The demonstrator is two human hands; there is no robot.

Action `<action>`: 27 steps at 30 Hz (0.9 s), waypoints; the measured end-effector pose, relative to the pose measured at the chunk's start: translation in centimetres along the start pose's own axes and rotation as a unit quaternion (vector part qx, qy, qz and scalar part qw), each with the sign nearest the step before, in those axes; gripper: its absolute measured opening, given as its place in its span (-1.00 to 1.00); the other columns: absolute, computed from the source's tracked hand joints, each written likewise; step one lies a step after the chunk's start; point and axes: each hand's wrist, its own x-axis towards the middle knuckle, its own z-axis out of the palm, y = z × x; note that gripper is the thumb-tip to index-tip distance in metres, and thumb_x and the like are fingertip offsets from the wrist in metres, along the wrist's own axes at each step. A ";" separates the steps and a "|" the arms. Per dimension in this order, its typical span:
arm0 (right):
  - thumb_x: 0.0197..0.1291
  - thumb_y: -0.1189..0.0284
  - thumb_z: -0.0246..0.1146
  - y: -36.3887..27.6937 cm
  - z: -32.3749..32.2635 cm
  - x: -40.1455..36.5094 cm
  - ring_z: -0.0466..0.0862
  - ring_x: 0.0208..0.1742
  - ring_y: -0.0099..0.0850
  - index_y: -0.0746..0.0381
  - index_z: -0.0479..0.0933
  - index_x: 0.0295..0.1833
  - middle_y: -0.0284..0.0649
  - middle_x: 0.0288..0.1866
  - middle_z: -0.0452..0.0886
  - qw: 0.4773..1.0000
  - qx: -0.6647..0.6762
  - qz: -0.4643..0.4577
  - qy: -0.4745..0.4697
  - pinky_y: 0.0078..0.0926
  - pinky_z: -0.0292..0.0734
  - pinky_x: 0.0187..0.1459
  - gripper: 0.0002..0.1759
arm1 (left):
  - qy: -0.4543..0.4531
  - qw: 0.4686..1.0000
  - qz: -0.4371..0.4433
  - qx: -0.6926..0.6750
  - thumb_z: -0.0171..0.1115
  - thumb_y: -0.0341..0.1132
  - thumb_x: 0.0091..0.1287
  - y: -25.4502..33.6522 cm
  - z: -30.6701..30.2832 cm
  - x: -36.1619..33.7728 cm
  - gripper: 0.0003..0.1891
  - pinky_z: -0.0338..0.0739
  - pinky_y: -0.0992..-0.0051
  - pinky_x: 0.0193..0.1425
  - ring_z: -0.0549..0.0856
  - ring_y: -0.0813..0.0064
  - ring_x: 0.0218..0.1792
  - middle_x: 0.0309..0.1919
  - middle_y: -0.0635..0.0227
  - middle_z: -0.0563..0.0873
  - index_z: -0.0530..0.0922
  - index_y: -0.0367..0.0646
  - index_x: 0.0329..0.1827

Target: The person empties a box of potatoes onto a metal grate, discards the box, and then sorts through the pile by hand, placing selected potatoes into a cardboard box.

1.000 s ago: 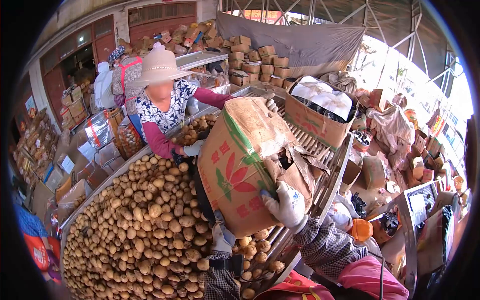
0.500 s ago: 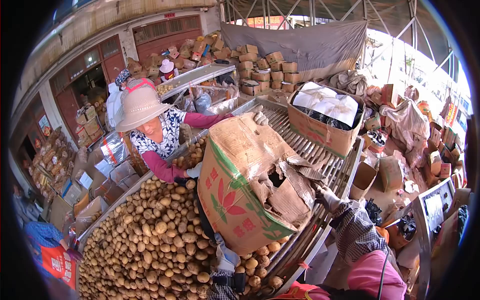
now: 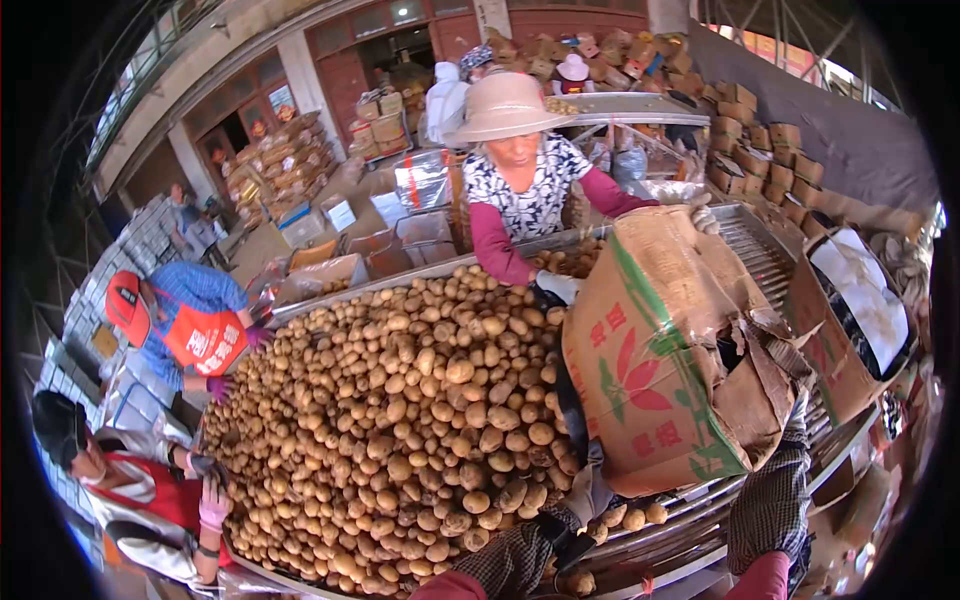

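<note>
A large cardboard box (image 3: 640, 370), printed with green bands and a red leaf design, is tilted over the slatted metal rack beside the potatoes. Its end is torn, with loose flaps. My left hand (image 3: 588, 492), in a pale glove, grips its lower left edge. At its right side, my right hand (image 3: 800, 408) holds the box by the torn flap; most of those fingers are hidden. Dark plastic liner shows along the box's left side. A pile of potatoes (image 3: 400, 420) spreads to the left, and a few lie below the box near my left hand.
Across from me, a person in a sun hat (image 3: 510, 110) has gloved hands on the same box. Two people in red aprons (image 3: 205, 335) reach into the pile at left. Another open box (image 3: 850, 320) with dark liner stands on the rack (image 3: 755, 250) at right.
My view has swung left, bringing the people at left into sight. Both my hands stay on the box, and so do the hands of the person opposite.
</note>
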 end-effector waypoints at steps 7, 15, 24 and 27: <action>0.51 0.26 0.11 -0.2 0.0 1.1 0.67 0.06 -0.37 0.32 0.55 0.31 -0.27 0.08 0.71 0.996 -0.043 -0.037 -0.064 -0.38 0.55 0.18 -0.56 | 0.221 0.932 0.060 0.283 -0.06 -0.06 0.67 4.7 2.9 -3.4 -0.58 0.54 0.39 0.03 0.59 0.34 -0.16 -0.05 0.31 0.70 0.53 -0.23 0.25; 0.56 0.32 -0.05 -8.6 17.5 -6.8 0.70 0.03 -0.20 0.41 0.60 0.08 -0.04 -0.02 0.71 0.881 -0.328 -0.336 -0.052 -0.24 0.55 0.21 -0.59 | 0.008 0.985 0.071 -0.154 0.04 -0.23 0.57 13.9 -3.1 -8.0 -0.82 0.54 0.37 0.12 0.61 0.45 0.00 0.00 0.42 0.65 0.53 0.02 0.13; 0.46 0.39 -0.05 -23.4 43.0 -21.8 0.61 0.25 0.12 0.35 0.56 0.27 0.15 0.22 0.64 0.537 -0.636 -0.540 -0.130 -0.08 0.46 0.33 -0.56 | -0.030 0.985 0.107 -0.133 0.16 -0.23 0.46 34.2 0.3 -17.0 -0.79 0.65 0.49 -0.16 0.69 0.45 0.03 0.20 0.41 0.61 0.43 0.11 0.10; 0.50 0.40 -0.11 -25.3 46.0 -26.0 0.67 0.17 0.07 0.39 0.54 0.27 0.16 0.18 0.66 0.425 -0.676 -0.597 -0.078 -0.15 0.53 0.24 -0.55 | -0.113 0.977 0.140 -0.115 0.23 -0.24 0.43 39.1 -0.6 -17.6 -0.77 0.74 0.42 -0.08 0.68 0.40 0.17 0.23 0.42 0.62 0.50 0.06 0.10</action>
